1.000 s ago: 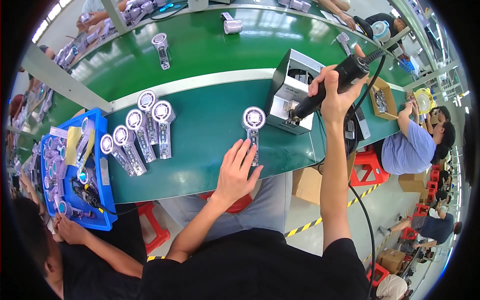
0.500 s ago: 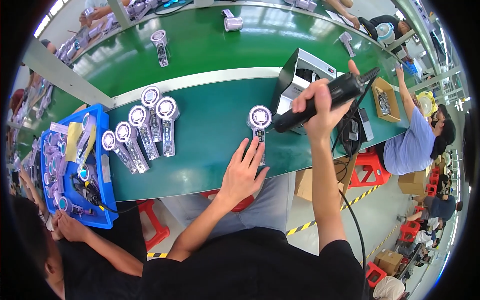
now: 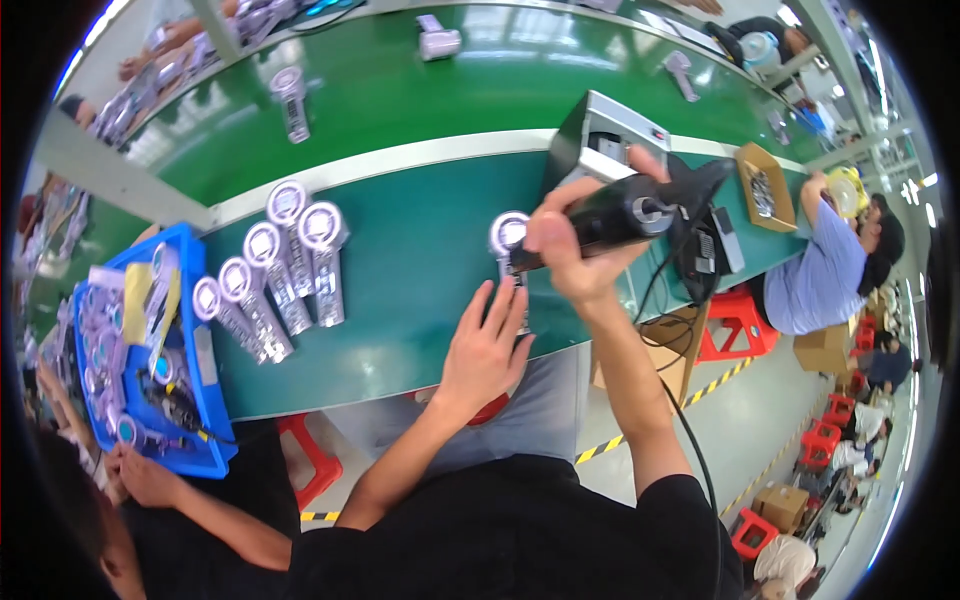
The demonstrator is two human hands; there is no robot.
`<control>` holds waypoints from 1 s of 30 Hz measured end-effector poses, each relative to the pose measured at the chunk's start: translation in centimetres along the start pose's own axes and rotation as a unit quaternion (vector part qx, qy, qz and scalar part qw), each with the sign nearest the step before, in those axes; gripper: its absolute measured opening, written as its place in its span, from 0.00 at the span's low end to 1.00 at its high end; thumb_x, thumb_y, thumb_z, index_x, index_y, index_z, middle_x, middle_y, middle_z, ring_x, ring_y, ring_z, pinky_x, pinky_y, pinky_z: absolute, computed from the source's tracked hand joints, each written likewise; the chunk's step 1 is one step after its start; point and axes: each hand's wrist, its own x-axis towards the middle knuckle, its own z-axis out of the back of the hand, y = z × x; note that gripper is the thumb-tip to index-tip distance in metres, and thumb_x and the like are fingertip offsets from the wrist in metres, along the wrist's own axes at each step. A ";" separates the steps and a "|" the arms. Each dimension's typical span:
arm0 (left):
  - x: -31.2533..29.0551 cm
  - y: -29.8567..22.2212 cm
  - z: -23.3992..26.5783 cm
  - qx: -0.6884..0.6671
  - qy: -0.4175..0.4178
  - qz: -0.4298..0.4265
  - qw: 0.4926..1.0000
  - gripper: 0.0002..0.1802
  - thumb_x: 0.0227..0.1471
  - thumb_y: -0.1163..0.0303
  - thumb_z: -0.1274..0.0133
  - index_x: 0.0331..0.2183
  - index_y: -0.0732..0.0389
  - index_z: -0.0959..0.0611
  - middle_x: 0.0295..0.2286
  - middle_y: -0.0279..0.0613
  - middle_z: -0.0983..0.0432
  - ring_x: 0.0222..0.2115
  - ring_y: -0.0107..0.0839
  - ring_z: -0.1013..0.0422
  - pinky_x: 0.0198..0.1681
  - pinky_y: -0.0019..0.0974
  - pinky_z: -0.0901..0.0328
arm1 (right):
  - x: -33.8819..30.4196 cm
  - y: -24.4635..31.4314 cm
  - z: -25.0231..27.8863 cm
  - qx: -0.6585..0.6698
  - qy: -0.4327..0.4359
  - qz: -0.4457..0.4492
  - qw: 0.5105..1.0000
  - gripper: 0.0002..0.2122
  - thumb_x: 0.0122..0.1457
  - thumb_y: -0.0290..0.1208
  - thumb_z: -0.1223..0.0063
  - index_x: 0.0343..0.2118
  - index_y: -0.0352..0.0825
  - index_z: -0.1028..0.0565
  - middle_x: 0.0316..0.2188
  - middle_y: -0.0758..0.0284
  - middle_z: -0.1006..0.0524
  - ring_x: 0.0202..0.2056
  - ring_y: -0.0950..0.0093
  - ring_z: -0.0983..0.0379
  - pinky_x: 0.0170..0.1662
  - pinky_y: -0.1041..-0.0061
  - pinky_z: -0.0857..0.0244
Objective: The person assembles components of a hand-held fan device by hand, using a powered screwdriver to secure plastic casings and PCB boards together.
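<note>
My right hand (image 3: 577,262) grips a black corded electric screwdriver (image 3: 622,216), tilted with its tip low over a small purple handheld fan (image 3: 509,228). The fan lies on the green work table with its inner parts exposed along the handle. My left hand (image 3: 484,350) lies over the lower handle, fingers stretched and spread. The screwdriver and right hand cover part of the fan, so whether the tip touches it cannot be made out. To the left, several similar open fans (image 3: 264,246) lie side by side, their round heads pointing away from me.
A blue bin (image 3: 208,400) of fan parts stands at the left, beside a co-worker's hands (image 3: 145,478). A grey-black box device (image 3: 622,135) sits behind my right hand. Farther right is a cardboard box of small parts (image 3: 766,188). The screwdriver cable (image 3: 700,440) hangs past my right arm.
My right hand has moved left and brought the screwdriver from beside the fan to over its handle. My left hand stays on the handle. The view has shifted slightly.
</note>
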 end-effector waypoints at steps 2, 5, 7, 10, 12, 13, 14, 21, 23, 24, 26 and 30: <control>0.2 0.1 -0.2 -0.006 0.006 -0.013 1.000 0.32 0.48 0.69 0.40 0.54 0.70 0.28 0.54 0.58 0.34 0.54 0.61 0.37 0.59 0.53 0.41 | -1.6 -0.5 1.1 -0.063 0.087 -0.054 0.993 0.40 0.46 0.18 0.32 0.59 0.30 0.46 0.30 0.63 0.24 0.26 0.78 0.26 0.27 0.82 0.34; -0.1 0.5 0.1 -0.005 0.023 0.001 1.000 0.28 0.48 0.70 0.41 0.50 0.71 0.26 0.50 0.58 0.32 0.54 0.61 0.38 0.59 0.55 0.42 | -1.3 -1.4 -1.5 -0.143 0.020 0.144 0.979 0.40 0.42 0.26 0.26 0.59 0.27 0.39 0.47 0.60 0.28 0.43 0.72 0.27 0.40 0.76 0.31; -0.2 0.4 0.5 0.001 0.010 0.016 1.000 0.28 0.48 0.72 0.42 0.51 0.68 0.26 0.51 0.57 0.32 0.54 0.60 0.38 0.58 0.55 0.42 | -1.3 -2.3 -2.6 -0.073 0.055 0.075 0.993 0.40 0.44 0.28 0.27 0.59 0.30 0.40 0.41 0.61 0.26 0.36 0.76 0.27 0.36 0.79 0.33; 0.0 0.2 0.2 -0.014 0.000 0.001 1.000 0.27 0.48 0.74 0.43 0.52 0.67 0.26 0.53 0.56 0.33 0.54 0.59 0.38 0.57 0.54 0.41 | -0.8 -2.7 -2.4 -0.061 0.065 0.050 0.995 0.40 0.45 0.27 0.28 0.60 0.29 0.42 0.39 0.63 0.25 0.35 0.80 0.28 0.36 0.80 0.33; 0.8 -0.2 -0.2 -0.018 -0.007 -0.001 1.000 0.27 0.49 0.75 0.44 0.53 0.67 0.27 0.53 0.56 0.33 0.53 0.59 0.38 0.57 0.54 0.41 | -0.2 -2.4 -1.4 -0.069 0.056 0.047 0.995 0.40 0.45 0.26 0.28 0.60 0.30 0.42 0.38 0.63 0.24 0.34 0.80 0.28 0.36 0.80 0.33; 0.8 -0.1 -0.1 -0.022 -0.002 0.005 1.000 0.26 0.48 0.75 0.44 0.51 0.66 0.26 0.52 0.56 0.32 0.53 0.58 0.37 0.57 0.53 0.41 | -0.3 -2.2 -1.5 -0.074 0.049 0.032 0.996 0.40 0.45 0.26 0.29 0.61 0.30 0.42 0.39 0.63 0.24 0.34 0.80 0.28 0.36 0.80 0.33; 0.7 0.0 0.2 -0.024 0.002 0.015 1.000 0.25 0.48 0.76 0.44 0.50 0.66 0.25 0.51 0.56 0.32 0.52 0.58 0.36 0.57 0.52 0.40 | -0.5 -2.2 -1.9 -0.073 0.043 0.016 0.996 0.41 0.45 0.26 0.29 0.61 0.31 0.42 0.39 0.63 0.24 0.33 0.80 0.27 0.37 0.80 0.32; 1.7 0.1 1.2 0.025 0.008 -0.017 1.000 0.32 0.37 0.75 0.36 0.49 0.62 0.22 0.51 0.49 0.28 0.49 0.50 0.32 0.53 0.48 0.36 | -1.4 -2.4 -0.1 -0.057 -0.005 -0.054 0.997 0.42 0.47 0.18 0.32 0.61 0.36 0.49 0.27 0.67 0.27 0.20 0.81 0.31 0.22 0.80 0.35; 1.7 0.5 0.9 0.031 -0.024 -0.024 0.999 0.32 0.37 0.71 0.34 0.49 0.62 0.21 0.49 0.49 0.28 0.48 0.48 0.31 0.50 0.47 0.35 | 1.5 1.1 1.1 0.008 0.048 -0.020 0.999 0.42 0.47 0.19 0.30 0.61 0.33 0.47 0.24 0.68 0.25 0.24 0.81 0.26 0.26 0.83 0.32; 1.6 1.0 0.3 0.043 -0.035 -0.028 0.998 0.33 0.37 0.70 0.33 0.49 0.62 0.21 0.49 0.48 0.28 0.47 0.47 0.31 0.49 0.46 0.34 | 1.7 1.9 0.5 0.030 -0.043 -0.014 0.999 0.40 0.47 0.14 0.33 0.61 0.32 0.47 0.22 0.70 0.25 0.23 0.82 0.27 0.26 0.81 0.31; 1.7 1.5 0.0 0.028 -0.034 -0.016 0.999 0.34 0.39 0.71 0.33 0.51 0.60 0.22 0.51 0.50 0.29 0.49 0.50 0.32 0.50 0.48 0.35 | 3.9 4.1 2.7 -0.088 -0.078 -0.013 0.993 0.40 0.48 0.11 0.38 0.62 0.33 0.50 0.23 0.69 0.24 0.23 0.80 0.26 0.27 0.80 0.29; 1.4 1.6 -0.1 -0.001 -0.056 -0.001 0.998 0.34 0.40 0.71 0.34 0.52 0.62 0.24 0.52 0.50 0.30 0.49 0.49 0.32 0.51 0.47 0.35 | 6.6 4.4 5.2 -0.092 -0.084 0.031 0.992 0.36 0.51 0.13 0.40 0.61 0.34 0.47 0.21 0.66 0.26 0.17 0.79 0.30 0.23 0.80 0.33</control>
